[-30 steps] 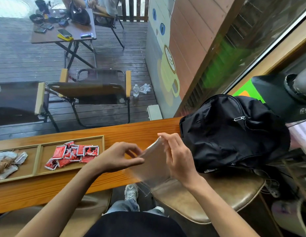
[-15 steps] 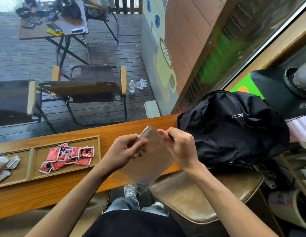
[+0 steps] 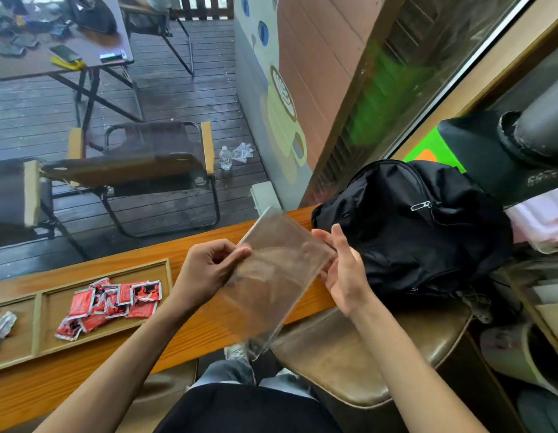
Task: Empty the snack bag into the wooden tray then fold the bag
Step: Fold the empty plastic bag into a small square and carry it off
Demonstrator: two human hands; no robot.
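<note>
Snack bag (image 3: 273,276) up at centre frame, clear, glossy, flat and rectangular, tilted above the orange wooden counter (image 3: 190,332). Left hand (image 3: 205,273) has its fingers pinched on the left edge; right hand (image 3: 343,273) braces the right edge with fingers straight and spread. Lower left, the wooden tray (image 3: 168,270) holds a heap of red crinkled packets (image 3: 110,303) in its shallow compartment. Black fabric backpack (image 3: 411,229) slumps at right

No legible text anywhere.
</note>
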